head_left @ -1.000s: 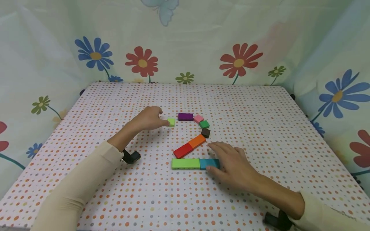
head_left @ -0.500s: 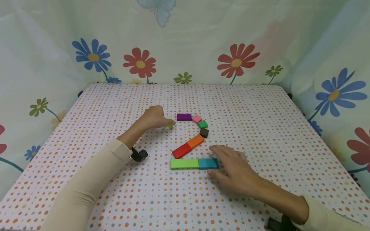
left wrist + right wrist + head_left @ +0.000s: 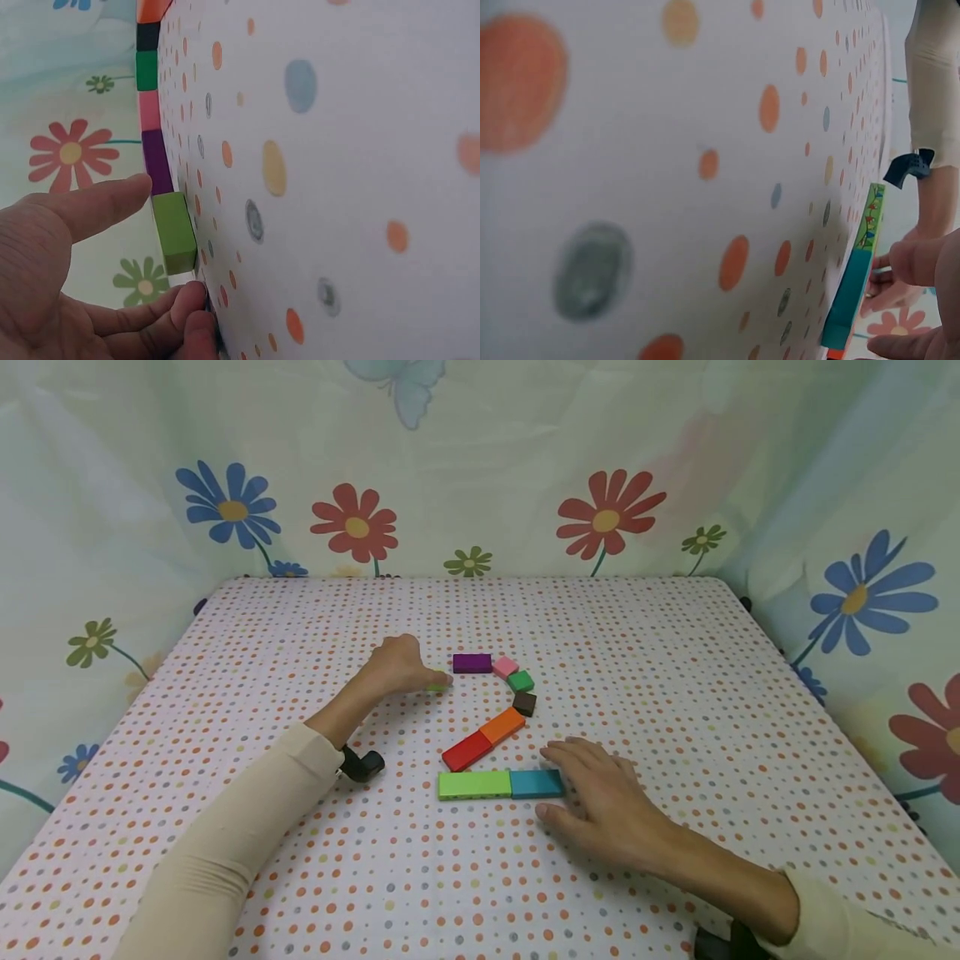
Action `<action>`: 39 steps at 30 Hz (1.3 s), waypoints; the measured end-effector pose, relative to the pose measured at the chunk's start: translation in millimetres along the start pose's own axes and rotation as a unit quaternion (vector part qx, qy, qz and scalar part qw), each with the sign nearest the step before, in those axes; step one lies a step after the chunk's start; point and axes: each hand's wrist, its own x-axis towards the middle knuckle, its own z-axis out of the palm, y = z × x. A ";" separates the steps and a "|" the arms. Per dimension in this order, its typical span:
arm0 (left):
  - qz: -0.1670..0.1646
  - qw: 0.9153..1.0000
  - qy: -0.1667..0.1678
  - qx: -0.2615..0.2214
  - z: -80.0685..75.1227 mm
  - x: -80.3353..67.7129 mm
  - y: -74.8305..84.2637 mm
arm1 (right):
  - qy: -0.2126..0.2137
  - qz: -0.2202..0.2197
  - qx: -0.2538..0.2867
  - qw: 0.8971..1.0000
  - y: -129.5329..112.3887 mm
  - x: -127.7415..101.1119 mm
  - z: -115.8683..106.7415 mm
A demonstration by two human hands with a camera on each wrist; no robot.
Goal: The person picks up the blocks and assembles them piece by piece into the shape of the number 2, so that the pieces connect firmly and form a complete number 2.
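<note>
My left hand [image 3: 401, 664] reaches to a small light-green block [image 3: 174, 236]. Its thumb lies at one end and curled fingertips sit close by the other, bracketing it; in the head view the thumb covers most of the block. Just right of it lies a purple block [image 3: 472, 663], followed by a pink block [image 3: 506, 667], a green block [image 3: 521, 681] and a dark brown block [image 3: 524, 703]. My right hand [image 3: 600, 802], fingers relaxed and spread, rests by the end of a teal block [image 3: 536, 784]. A longer light-green block [image 3: 474, 785] adjoins the teal one.
An orange block [image 3: 502, 725] and a red block [image 3: 467, 752] form a slanting line between the brown block and the bottom row. Everything lies on a dotted tablecloth [image 3: 337, 877]. A floral curtain [image 3: 480, 460] stands behind and at both sides.
My left hand has shifted right over the small light-green block, its thumb now covering more of it. The right hand has eased slightly back from the teal block.
</note>
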 end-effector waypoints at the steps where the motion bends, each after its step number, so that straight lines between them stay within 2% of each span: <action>1: 0.000 1.000 0.003 -0.001 0.4 0.1 0.4 | 0.000 0.000 0.001 1.000 -0.3 -0.5 -0.1; 9: 0.009 1.000 0.015 -0.007 3.4 0.8 1.8 | -0.002 -0.006 0.016 1.000 -1.8 -5.4 0.1; 17: 0.027 0.999 0.005 -0.025 4.7 -3.0 -4.3 | 0.004 -0.005 0.016 1.000 -3.1 -8.9 1.5; 24: 0.044 0.998 0.010 -0.046 5.9 -5.6 -7.3 | 0.005 -0.005 0.030 1.000 -3.9 -11.0 1.7; 30: 0.065 0.996 0.016 -0.054 6.2 -4.7 -8.3 | 0.011 -0.007 0.049 0.999 -4.3 -16.4 -8.9; 39: 0.047 0.997 0.000 -0.061 0.1 -1.8 -9.3 | 0.012 -0.029 0.076 0.997 -9.8 -26.1 -10.6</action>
